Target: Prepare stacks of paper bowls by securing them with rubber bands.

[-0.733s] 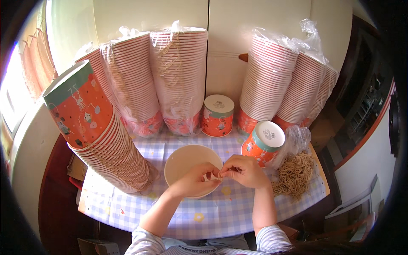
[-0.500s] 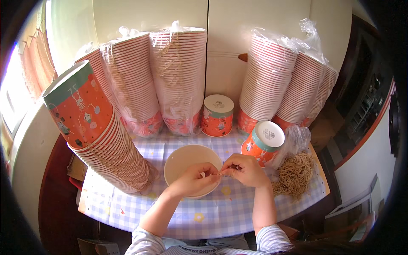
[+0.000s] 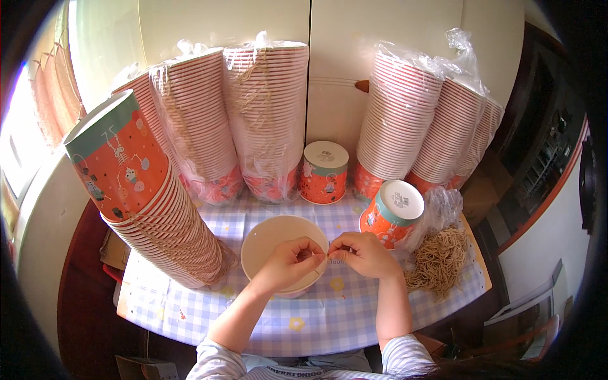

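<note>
Two hands meet over the right rim of a pale round bowl [image 3: 259, 244], their fingertips nearly touching. The left hand [image 3: 290, 263] covers part of the bowl's mouth; the right hand [image 3: 364, 254] is poised beside it, above the cloth [image 3: 253, 335]. On each, thumb and forefinger are drawn together in a pinch; whatever lies between them is too small to identify. Whether the left hand touches the bowl cannot be told. Both forearms [image 3: 235, 316] cross the near edge of the table [image 3: 485, 278]; a strip of cloth separates bowl from edge, and a narrower one separates it from a stack of nested tubs [image 3: 168, 231] at left. Room on the right is bounded by an upside-down orange tub [image 3: 384, 218] and a heap of tan cords [image 3: 440, 259] near the table's right edge. The bowl stands upright, mouth upward, axis vertical; the cords loop in many directions. Surface: blue-and-white check with yellow flowers. Behind, plastic-wrapped stacks [image 3: 269, 114] and a second inverted tub [image 3: 324, 185] stand before pale panels [image 3: 380, 28]; a curtain [image 3: 57, 88] hangs at far left.
</note>
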### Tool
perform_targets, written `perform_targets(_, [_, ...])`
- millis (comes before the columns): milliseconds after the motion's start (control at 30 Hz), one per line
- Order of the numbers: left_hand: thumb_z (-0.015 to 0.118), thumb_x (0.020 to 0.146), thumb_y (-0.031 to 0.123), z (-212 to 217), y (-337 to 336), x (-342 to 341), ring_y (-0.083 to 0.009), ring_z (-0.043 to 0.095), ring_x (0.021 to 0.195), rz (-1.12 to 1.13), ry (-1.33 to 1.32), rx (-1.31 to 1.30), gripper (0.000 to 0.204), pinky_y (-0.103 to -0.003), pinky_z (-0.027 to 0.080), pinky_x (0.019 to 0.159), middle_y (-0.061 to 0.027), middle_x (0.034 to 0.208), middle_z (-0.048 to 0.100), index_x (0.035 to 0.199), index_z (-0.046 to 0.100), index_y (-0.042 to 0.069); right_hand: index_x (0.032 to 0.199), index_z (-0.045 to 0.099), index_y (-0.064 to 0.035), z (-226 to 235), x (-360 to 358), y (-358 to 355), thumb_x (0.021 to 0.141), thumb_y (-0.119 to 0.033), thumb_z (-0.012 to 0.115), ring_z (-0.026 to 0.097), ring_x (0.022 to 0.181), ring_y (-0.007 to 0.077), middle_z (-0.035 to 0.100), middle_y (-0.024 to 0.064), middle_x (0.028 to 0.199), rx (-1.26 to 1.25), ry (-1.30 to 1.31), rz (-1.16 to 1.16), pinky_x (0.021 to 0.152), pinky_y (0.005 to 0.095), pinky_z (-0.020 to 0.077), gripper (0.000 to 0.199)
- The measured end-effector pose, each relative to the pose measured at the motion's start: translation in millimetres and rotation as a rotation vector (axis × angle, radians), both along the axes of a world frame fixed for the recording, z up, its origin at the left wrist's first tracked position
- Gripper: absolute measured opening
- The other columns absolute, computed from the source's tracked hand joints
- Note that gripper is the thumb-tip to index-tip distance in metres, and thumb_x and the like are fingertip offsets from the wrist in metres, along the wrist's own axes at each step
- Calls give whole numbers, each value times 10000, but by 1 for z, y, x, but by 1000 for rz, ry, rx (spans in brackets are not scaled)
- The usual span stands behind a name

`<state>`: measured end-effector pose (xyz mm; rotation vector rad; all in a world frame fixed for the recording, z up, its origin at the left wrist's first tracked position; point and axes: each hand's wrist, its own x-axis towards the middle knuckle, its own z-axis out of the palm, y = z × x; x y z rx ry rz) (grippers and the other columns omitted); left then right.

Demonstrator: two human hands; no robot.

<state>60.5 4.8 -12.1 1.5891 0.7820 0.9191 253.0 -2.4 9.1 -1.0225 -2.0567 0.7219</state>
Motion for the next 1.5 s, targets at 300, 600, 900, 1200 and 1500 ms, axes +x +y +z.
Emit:
perform_targets(300, [590, 788, 129, -1, 1, 0, -19, 406, 520, 127, 126, 144, 121, -199, 343, 470, 28, 571, 488, 828, 586, 14, 875, 594, -42, 5, -3, -1, 795, -193, 574, 592, 700, 259, 618, 115, 772, -193, -62, -59, 622, 322, 450, 172])
perform_targets(600, [582, 790, 132, 0, 0, 1, -23, 401, 506, 184, 88, 198, 118, -203, 327, 455, 17, 560, 489, 814, 582, 16, 889, 584, -36, 3, -1, -1, 801, -183, 562, 597, 689, 247, 619, 115, 768, -245, -116, -45, 620, 315, 451, 172])
perform_targets(900, [572, 789, 129, -1, 1, 0, -47, 433, 480, 220, 145, 243, 106, -220, 341, 445, -6, 550, 512, 804, 579, 25, 878, 567, -25, 2, 1, 0, 814, -134, 560, 573, 676, 122, 616, 44, 756, -235, -161, 13, 617, 250, 447, 126])
perform_targets(1200, [582, 755, 145, 1, -1, 2, -152, 558, 509, 306, 244, 313, 112, -277, 418, 483, -76, 595, 580, 802, 587, 43, 863, 543, -24, 3, 3, -1, 819, -130, 549, 553, 676, 139, 590, 49, 746, -168, -120, 90, 623, 258, 442, 115])
perform_targets(1500, [575, 751, 170, 2, -4, 5, -203, 581, 536, 349, 328, 345, 119, -308, 439, 499, -88, 611, 589, 791, 599, 61, 834, 536, -22, 2, 4, 1, 816, -130, 562, 516, 652, 124, 567, 35, 716, -163, -60, 166, 616, 250, 433, 113])
